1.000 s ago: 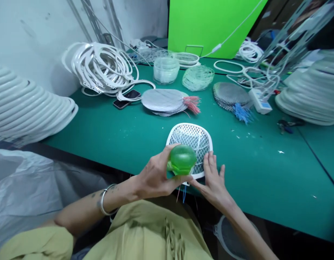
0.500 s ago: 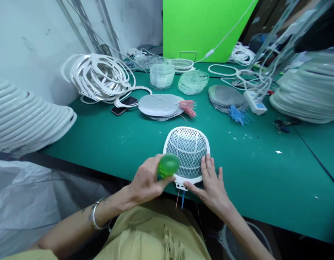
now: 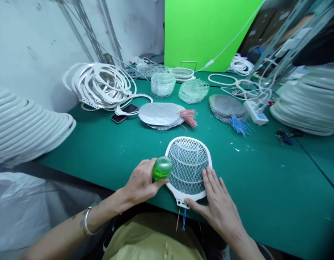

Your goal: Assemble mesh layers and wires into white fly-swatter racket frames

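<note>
A white mosquito-swatter head with metal mesh lies on the green table near its front edge. From its neck hang a red wire and blue wires. My left hand is closed round a translucent green tool handle, rounded end up, over the frame's left side; the tool's other end is hidden. My right hand lies open on the frame's lower right, fingertips on the rim and thumb by the neck.
Mesh sheets with red wires and mesh sheets with blue wires lie behind. White frames stand stacked at left and right, with loose white rings at the back left. A phone lies near the rings.
The green handle and my left hand have moved slightly left relative to the swatter head. My right hand stays on the frame. The whole view has shifted downward.
</note>
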A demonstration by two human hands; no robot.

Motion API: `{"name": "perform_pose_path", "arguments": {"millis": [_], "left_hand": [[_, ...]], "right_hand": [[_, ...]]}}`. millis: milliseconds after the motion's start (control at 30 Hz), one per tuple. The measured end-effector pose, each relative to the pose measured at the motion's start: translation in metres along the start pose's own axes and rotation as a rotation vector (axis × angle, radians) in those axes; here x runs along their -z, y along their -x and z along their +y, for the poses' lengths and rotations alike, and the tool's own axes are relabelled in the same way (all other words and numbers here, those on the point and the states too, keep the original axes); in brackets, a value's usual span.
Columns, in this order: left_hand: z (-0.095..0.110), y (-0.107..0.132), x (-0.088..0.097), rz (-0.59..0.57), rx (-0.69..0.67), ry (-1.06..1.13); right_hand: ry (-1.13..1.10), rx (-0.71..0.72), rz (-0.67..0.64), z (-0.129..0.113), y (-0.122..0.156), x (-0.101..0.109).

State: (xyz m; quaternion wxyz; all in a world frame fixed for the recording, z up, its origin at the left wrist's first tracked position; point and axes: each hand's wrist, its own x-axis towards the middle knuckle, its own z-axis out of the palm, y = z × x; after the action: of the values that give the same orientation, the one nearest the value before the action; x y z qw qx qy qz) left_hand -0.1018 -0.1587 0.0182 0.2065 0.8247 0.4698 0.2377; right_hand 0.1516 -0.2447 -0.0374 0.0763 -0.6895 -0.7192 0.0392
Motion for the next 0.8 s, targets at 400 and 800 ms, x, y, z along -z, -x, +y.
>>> {"name": "perform_pose_path", "arguments": {"millis": [400, 800], "left_hand": [[-0.022, -0.077, -0.007, 0.092, 0.125, 0.192], [-0.022, -0.134, -0.024, 0.014, 0.22, 0.259]], "right_hand": [[-0.043, -0.091, -0.141, -0.002, -0.001, 0.009], [-0.06, -0.169, -0.388, -0.01, -0.019, 0.031]]}}
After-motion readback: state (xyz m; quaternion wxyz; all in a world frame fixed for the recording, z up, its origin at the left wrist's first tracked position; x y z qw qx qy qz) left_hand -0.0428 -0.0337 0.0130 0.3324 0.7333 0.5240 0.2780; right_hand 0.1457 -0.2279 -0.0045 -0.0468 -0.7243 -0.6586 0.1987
